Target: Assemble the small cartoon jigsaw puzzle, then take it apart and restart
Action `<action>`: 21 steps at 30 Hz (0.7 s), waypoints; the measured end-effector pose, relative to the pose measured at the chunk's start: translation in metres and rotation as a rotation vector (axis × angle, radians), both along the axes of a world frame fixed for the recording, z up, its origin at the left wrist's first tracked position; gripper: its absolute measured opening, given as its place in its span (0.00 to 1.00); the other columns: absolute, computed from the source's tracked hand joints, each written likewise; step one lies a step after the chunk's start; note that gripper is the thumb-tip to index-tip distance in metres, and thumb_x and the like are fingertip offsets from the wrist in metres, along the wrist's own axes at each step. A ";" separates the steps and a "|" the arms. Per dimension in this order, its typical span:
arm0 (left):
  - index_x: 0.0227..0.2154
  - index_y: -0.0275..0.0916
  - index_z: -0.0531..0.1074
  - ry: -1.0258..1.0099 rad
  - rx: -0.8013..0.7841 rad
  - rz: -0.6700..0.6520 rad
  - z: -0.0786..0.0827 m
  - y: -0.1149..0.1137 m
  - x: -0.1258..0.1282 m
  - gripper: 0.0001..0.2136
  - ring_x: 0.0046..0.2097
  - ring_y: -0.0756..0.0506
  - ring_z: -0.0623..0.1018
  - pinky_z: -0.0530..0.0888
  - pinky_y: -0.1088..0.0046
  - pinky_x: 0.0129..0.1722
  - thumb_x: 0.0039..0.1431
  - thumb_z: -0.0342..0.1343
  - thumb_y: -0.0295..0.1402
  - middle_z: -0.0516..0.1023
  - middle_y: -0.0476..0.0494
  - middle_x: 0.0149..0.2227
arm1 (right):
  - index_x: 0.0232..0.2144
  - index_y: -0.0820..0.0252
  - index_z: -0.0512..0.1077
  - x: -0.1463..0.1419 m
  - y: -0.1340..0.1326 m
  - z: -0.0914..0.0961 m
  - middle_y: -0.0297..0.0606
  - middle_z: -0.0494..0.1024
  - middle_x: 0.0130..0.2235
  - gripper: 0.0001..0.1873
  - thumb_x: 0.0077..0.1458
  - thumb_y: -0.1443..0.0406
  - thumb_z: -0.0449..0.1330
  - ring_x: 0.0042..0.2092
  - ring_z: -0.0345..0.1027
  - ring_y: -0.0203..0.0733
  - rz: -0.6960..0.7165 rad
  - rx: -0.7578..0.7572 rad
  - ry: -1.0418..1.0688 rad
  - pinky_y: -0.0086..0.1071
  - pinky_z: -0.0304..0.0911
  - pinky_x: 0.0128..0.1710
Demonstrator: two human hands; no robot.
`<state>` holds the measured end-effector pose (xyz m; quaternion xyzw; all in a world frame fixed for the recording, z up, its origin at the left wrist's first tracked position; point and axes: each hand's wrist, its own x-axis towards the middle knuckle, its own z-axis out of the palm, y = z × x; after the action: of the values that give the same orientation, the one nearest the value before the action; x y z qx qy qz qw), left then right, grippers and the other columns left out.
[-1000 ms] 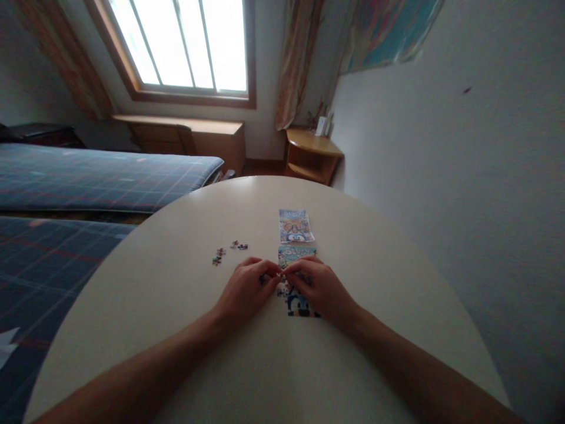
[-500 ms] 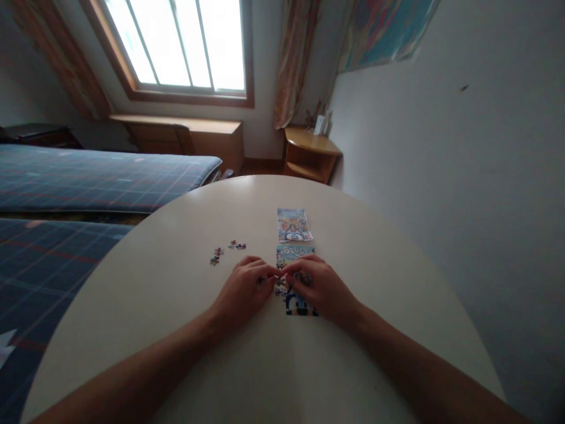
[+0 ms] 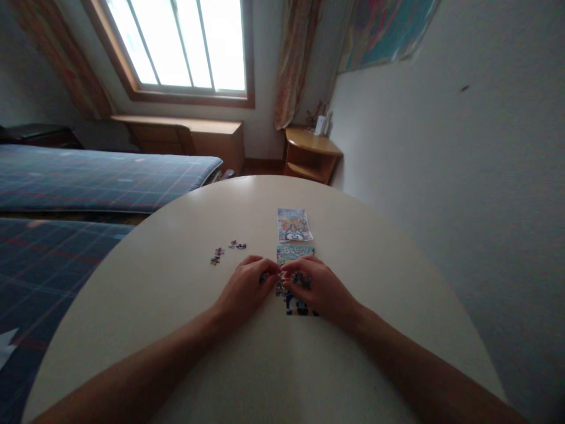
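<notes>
A partly joined jigsaw puzzle [image 3: 302, 307] lies on the table, with blue cartoon art and lettering along its upper edge. My left hand [image 3: 247, 288] is at its left side, thumb and fingers pinched, with a dark puzzle piece [image 3: 263, 277] showing in the curl of the fingers. From the right, my right hand [image 3: 324, 288] reaches over the puzzle and covers its middle. Its thumb and index finger close at the puzzle's left edge, their tips meeting the left fingertips. What lies between those tips is small and mostly hidden; it looks like a puzzle piece.
Beyond the puzzle lies a printed picture sheet [image 3: 294, 225] with similar art. Several loose puzzle pieces [image 3: 216, 257] lie to the left on the round white table [image 3: 176, 341]. A bed with a plaid cover [image 3: 88, 176] stands at left, a wall [image 3: 463, 176] at right.
Both hands stay at the puzzle's left edge. Their fingertips have shifted very slightly, the left index finger a little to the right. The sheet and loose pieces have not moved.
</notes>
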<state>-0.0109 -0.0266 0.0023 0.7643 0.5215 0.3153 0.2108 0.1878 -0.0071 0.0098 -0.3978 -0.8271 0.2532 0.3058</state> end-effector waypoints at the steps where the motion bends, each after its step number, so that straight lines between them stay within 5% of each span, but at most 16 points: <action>1: 0.35 0.40 0.74 -0.001 -0.004 0.001 0.000 0.000 0.000 0.04 0.44 0.43 0.76 0.74 0.65 0.45 0.60 0.55 0.27 0.79 0.45 0.35 | 0.41 0.55 0.76 0.000 0.000 0.001 0.37 0.81 0.38 0.12 0.53 0.68 0.65 0.46 0.73 0.43 0.003 0.002 -0.003 0.38 0.64 0.50; 11: 0.34 0.41 0.74 -0.028 -0.030 -0.016 -0.006 0.003 -0.002 0.03 0.45 0.43 0.76 0.73 0.66 0.45 0.60 0.55 0.30 0.78 0.45 0.34 | 0.43 0.55 0.75 0.003 -0.003 0.002 0.38 0.81 0.41 0.14 0.52 0.67 0.66 0.48 0.71 0.45 0.039 0.044 -0.059 0.41 0.63 0.53; 21: 0.33 0.41 0.75 0.027 0.032 -0.038 -0.005 0.000 -0.002 0.04 0.45 0.43 0.75 0.73 0.67 0.46 0.58 0.57 0.26 0.79 0.45 0.35 | 0.35 0.55 0.77 0.002 -0.002 0.002 0.37 0.81 0.39 0.05 0.53 0.67 0.66 0.46 0.72 0.45 0.094 0.148 -0.105 0.42 0.63 0.52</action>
<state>-0.0130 -0.0262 -0.0022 0.7814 0.5046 0.3094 0.1975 0.1902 -0.0093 0.0120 -0.3474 -0.8763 0.1842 0.2783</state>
